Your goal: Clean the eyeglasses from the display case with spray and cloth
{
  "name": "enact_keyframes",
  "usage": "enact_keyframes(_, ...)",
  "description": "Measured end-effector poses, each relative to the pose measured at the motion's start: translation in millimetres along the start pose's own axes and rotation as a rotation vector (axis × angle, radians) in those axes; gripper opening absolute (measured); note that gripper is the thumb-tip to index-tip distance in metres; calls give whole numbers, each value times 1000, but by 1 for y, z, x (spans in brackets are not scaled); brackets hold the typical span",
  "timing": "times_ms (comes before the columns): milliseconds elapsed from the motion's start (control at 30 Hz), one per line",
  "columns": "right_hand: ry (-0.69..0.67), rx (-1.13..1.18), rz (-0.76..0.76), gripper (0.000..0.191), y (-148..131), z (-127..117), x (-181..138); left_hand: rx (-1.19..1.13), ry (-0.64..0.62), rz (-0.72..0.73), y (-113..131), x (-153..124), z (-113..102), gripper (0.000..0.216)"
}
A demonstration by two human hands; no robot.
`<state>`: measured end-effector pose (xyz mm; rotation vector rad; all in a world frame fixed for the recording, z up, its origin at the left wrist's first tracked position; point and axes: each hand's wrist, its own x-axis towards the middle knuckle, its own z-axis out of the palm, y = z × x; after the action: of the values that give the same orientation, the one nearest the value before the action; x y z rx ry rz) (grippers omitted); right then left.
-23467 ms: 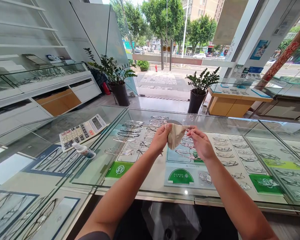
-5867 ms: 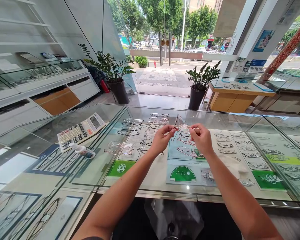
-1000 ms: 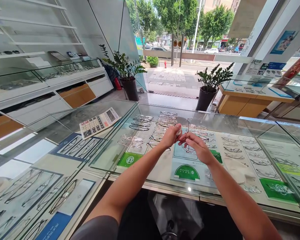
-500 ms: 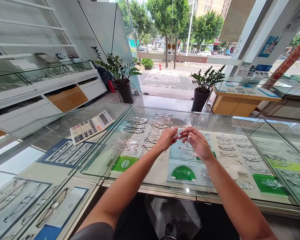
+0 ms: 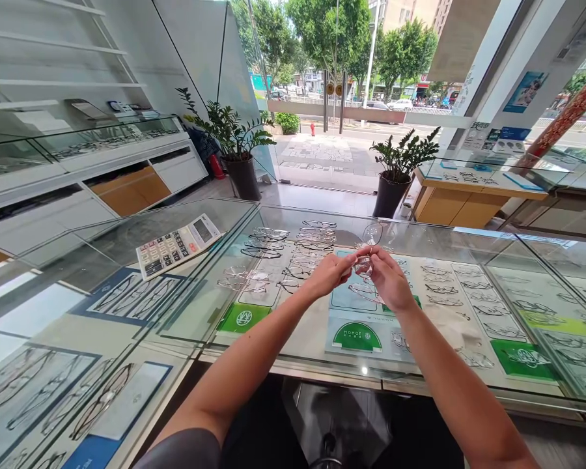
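Over the glass counter, my right hand is closed on a pair of thin-rimmed eyeglasses. One round lens sticks up above its fingers; the nearer part is mostly hidden between my hands. My left hand is closed too, its thumb and fingertips pinching at the near side of the eyeglasses and meeting the right fingers. Whether a small pale piece is also in the left fingers is hidden. Below the hands, under the glass, a pink-rimmed pair rests on a pale display mat.
The glass display counter holds rows of eyeglasses and green cards. A calculator lies on the glass at left. Potted plants stand beyond, before the glass doors. A wooden display table is at the far right.
My left hand has moved slightly right, from apart to touching the eyeglasses. A pale bit between its fingers no longer shows. My right hand stays nearly in place, its fingers closer together.
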<state>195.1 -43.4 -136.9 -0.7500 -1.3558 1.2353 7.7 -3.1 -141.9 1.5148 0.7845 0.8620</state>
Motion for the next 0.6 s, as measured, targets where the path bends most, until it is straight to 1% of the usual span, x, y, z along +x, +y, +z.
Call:
enact_keyframes(67,-2,16,-2,28,-2,0,-1,64,39,58,12,-5,-4,77)
enact_keyframes(167,0,27,15,29,-5,1,-1,43,195,186,27,-22,-22,72)
enact_keyframes(233,-2,40,22,29,-6,1,-2,59,334,268,30,-40,-45,61)
enact_keyframes(267,-5,48,22,29,-6,2,-2,98,408,303,29,-50,-60,55)
enact_keyframes(300,-8,56,20,29,-6,2,-2,147,509,321,25,-61,-76,46)
enact_keyframes(333,-11,64,19,28,-6,2,-3,194,623,313,19,-72,-94,37)
enact_keyframes(400,-19,82,17,26,-6,3,-3,286,807,261,5,-95,-131,23)
enact_keyframes(433,-21,85,14,25,-6,3,-3,348,887,217,-3,-106,-148,23)
enact_keyframes(500,-25,67,9,26,-6,2,-3,528,1033,99,-18,-129,-180,29)
enact_keyframes(600,-25,22,-2,27,-5,0,-2,621,1160,11,-35,-164,-214,36)
